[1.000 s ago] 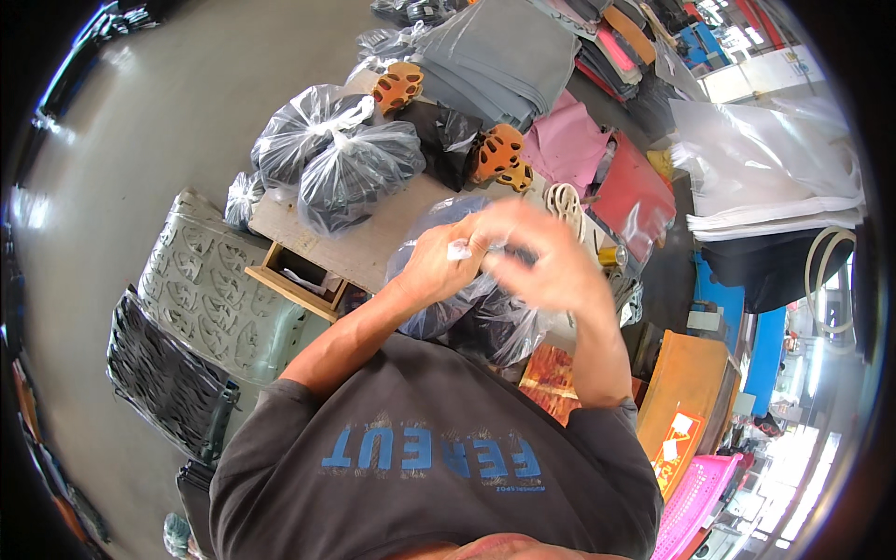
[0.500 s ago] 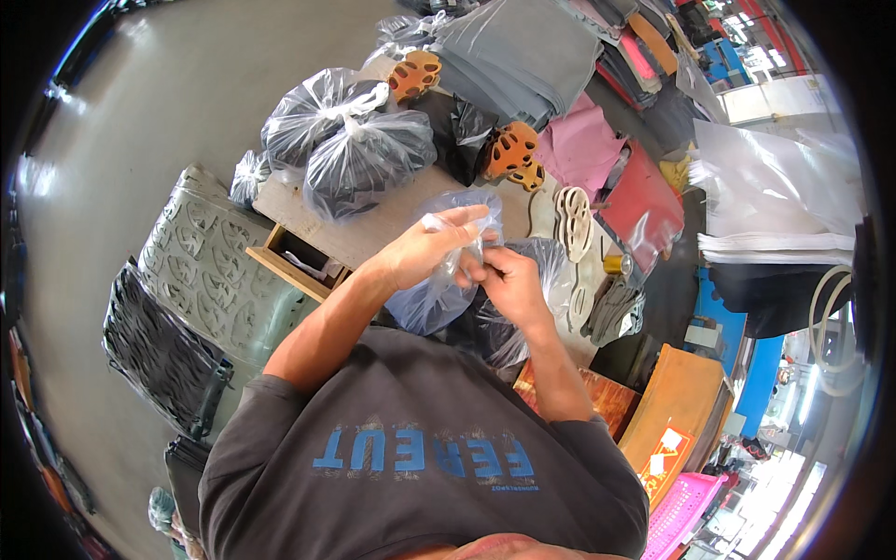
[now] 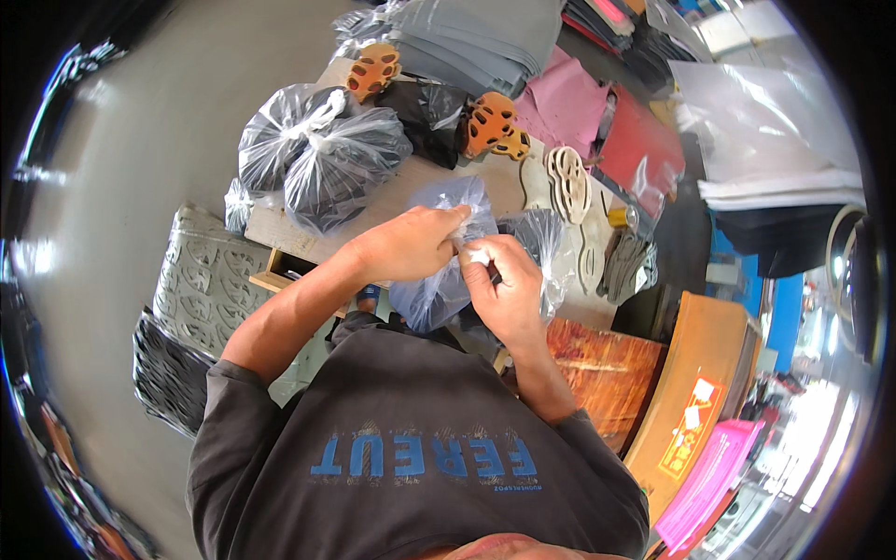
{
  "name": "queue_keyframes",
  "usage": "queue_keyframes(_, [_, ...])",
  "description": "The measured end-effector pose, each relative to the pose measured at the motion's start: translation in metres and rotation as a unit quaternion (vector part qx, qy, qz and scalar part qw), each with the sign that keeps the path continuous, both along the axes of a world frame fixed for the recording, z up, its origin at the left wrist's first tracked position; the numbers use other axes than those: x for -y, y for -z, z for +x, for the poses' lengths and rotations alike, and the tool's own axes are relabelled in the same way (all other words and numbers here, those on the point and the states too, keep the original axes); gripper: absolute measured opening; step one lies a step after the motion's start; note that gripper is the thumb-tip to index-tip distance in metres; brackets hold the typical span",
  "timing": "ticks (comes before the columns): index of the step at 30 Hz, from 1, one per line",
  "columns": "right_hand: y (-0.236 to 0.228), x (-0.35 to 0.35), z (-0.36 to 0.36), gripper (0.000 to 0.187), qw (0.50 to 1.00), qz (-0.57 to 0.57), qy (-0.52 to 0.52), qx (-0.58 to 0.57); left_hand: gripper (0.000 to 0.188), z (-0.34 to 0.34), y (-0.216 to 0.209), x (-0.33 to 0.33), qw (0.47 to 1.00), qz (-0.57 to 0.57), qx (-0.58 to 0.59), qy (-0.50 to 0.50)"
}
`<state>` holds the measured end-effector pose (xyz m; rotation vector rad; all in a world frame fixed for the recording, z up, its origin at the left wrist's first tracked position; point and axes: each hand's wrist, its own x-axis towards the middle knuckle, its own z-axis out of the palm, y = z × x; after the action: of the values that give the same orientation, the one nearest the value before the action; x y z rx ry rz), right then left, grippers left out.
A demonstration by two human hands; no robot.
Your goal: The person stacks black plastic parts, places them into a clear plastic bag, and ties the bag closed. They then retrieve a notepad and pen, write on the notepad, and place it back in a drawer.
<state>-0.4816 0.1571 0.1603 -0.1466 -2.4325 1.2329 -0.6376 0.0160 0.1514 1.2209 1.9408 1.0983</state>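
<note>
A bluish see-through plastic bag (image 3: 429, 297) is in front of my chest at the table's near edge. My left hand (image 3: 411, 243) is closed on its gathered neck, with loose film spreading out beyond the fingers. My right hand (image 3: 505, 287) meets it there, thumb and fingers pinching a twist of the same plastic. What the bag holds is hard to make out. Just right of it, partly behind my right hand, stands a clear bag with dark contents (image 3: 539, 233).
Knotted clear bags of dark pieces (image 3: 341, 173) sit on the table (image 3: 373, 210) at left, above a partly open drawer (image 3: 271, 278). Orange perforated moulds (image 3: 489, 124), pale sole-shaped templates (image 3: 567, 185) and grey sheets (image 3: 476, 42) lie beyond. At right stands a brown cabinet (image 3: 686, 373).
My hands have come together at the bag's neck; the left fingers, spread before, are now curled around it. The right hand has turned into a tight pinch. The view has shifted somewhat.
</note>
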Motion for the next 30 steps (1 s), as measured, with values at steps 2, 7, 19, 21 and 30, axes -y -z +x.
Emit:
queue_keyframes(2, [0.011, 0.001, 0.002, 0.008, 0.997, -0.067, 0.043, 0.008, 0.056, -0.009, -0.002, 0.004, 0.999, -0.026, 0.008, 0.039])
queue_keyframes(7, [0.034, 0.003, 0.011, 0.026, 0.921, -0.343, 0.18, 0.047, 0.052, -0.039, 0.005, 0.008, 0.993, -0.005, -0.014, 0.114])
queue_keyframes(19, [0.059, 0.015, 0.0, 0.018, 0.763, -0.575, 0.255, -0.151, 0.025, -0.058, 0.022, -0.001, 0.994, -0.072, 0.026, 0.073])
queue_keyframes(21, [0.055, 0.016, 0.001, 0.018, 0.748, -0.607, 0.216, -0.159, 0.024, -0.064, 0.023, -0.002, 0.984, -0.09, 0.145, 0.057])
queue_keyframes(30, [0.056, 0.02, -0.011, 0.016, 0.841, -0.446, 0.298, -0.072, 0.011, -0.053, 0.045, -0.01, 0.717, 0.085, 0.69, 0.046])
